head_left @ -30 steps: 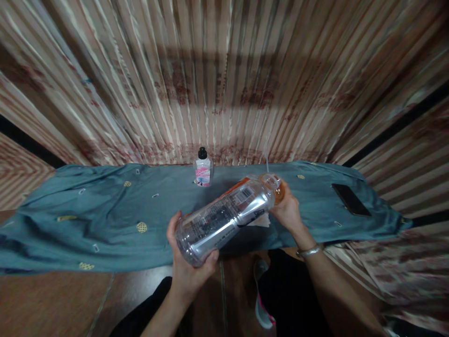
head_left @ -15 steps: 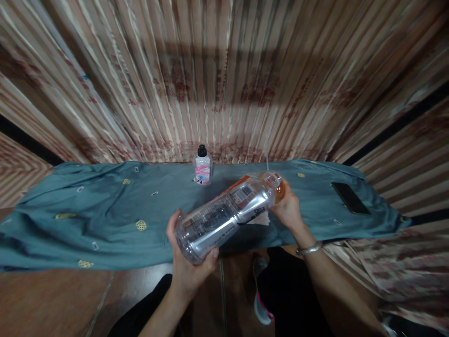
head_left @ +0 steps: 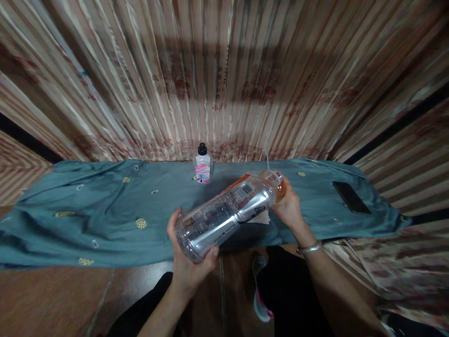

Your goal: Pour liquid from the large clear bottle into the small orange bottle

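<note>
My left hand (head_left: 194,267) is wrapped round the base of a large clear plastic bottle (head_left: 224,215) with a silver printed label and a barcode. The bottle is tilted above the cloth, its neck up and to the right. At that neck my right hand (head_left: 289,206) is closed on an orange see-through thing (head_left: 280,189); the bottle partly hides it, so its kind is unclear. An orange edge shows behind the bottle's upper side. Under the bottle, part of a white paper piece (head_left: 262,218) sticks out.
A small clear bottle (head_left: 202,164) with a black cap and pink label stands upright at the back of the teal cloth (head_left: 112,201). A black phone (head_left: 351,197) lies at the right. A thin pale stick (head_left: 268,160) rises behind the bottle neck. A striped curtain (head_left: 224,79) hangs behind.
Both hands and the large bottle keep nearly the same place. The bottle is turned very slightly, and the whole view has shifted a little.
</note>
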`<state>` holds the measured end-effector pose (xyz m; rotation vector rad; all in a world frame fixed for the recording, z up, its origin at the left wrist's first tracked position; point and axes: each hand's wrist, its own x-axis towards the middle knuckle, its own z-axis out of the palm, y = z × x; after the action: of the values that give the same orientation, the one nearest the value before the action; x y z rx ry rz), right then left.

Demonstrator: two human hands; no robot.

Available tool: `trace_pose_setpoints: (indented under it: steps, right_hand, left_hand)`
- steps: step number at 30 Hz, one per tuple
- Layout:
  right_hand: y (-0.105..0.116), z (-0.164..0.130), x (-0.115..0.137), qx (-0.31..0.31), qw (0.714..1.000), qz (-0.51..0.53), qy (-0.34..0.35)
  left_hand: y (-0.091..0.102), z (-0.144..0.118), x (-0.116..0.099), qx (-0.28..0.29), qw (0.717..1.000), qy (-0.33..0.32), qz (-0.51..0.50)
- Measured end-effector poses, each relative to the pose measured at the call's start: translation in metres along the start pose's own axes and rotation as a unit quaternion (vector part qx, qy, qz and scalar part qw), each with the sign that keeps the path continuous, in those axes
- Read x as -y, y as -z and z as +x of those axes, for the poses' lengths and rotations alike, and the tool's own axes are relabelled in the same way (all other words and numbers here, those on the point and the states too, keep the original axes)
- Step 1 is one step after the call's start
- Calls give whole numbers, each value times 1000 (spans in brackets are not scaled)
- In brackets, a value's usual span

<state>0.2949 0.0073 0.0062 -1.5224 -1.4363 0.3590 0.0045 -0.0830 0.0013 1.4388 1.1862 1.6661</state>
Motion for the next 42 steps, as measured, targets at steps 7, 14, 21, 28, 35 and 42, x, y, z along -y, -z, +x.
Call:
trace_pose_setpoints:
  steps: [7, 14, 21, 28, 35, 42]
  right_hand:
    - [0, 1, -3, 0, 1000, -2, 4]
    - [0, 0, -2, -5, 1000, -12, 6]
    - [0, 0, -2, -3, 1000, -14, 17]
    - [0, 0, 0, -7, 1000, -20, 16]
    - [-1, 1, -1, -17, 999, -23, 33]
    - [-1, 0, 1, -15, 999, -29, 33]
  left_hand:
    - [0, 0, 0, 0, 1000, 0, 3]
    - [1, 0, -1, 4, 1000, -7, 7]
    - [1, 2, -3, 0, 1000, -18, 19]
    - [2, 2, -3, 9, 1000, -12, 16]
    - [4, 3, -4, 1, 999, -28, 22]
    - [4, 4, -4, -4, 999, -33, 9]
